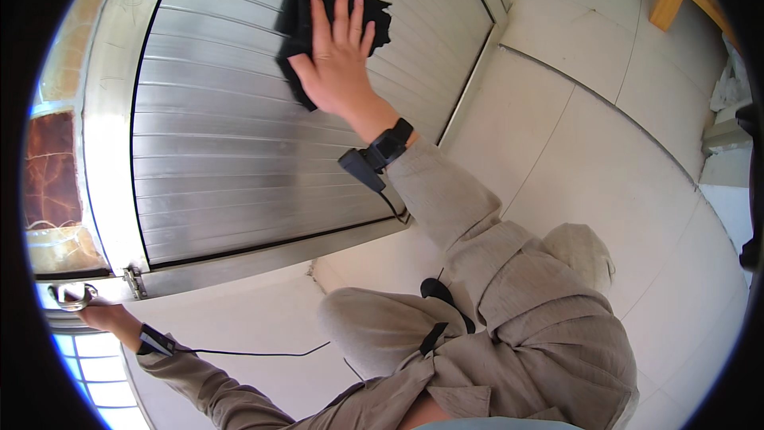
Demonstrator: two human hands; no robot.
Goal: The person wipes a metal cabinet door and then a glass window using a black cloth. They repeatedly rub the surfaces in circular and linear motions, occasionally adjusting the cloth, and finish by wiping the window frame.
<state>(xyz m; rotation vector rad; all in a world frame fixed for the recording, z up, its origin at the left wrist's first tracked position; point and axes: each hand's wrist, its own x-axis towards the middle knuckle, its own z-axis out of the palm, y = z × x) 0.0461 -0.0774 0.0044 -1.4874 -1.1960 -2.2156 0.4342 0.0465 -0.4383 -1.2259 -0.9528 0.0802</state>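
Observation:
My right hand [340, 60] lies flat with its fingers spread on a black cloth [301, 12], pressing it against the ribbed metal panel of a door [221, 149]. A black device is strapped at that wrist, with a cable running from it. At the lower left, my left hand [110, 318] is at a shiny metal door handle [73, 297], near the edge of the door frame. Its fingers are partly hidden, so its grip is unclear. A strapped device with a cable is on this wrist too.
Pale floor tiles [555, 149] extend to the right of the door. A wooden furniture leg [671, 0] stands at the upper right, above a clear plastic bag [729, 80]. Brown wall tiles [54, 173] border the door at the left. My bent knee is below the door.

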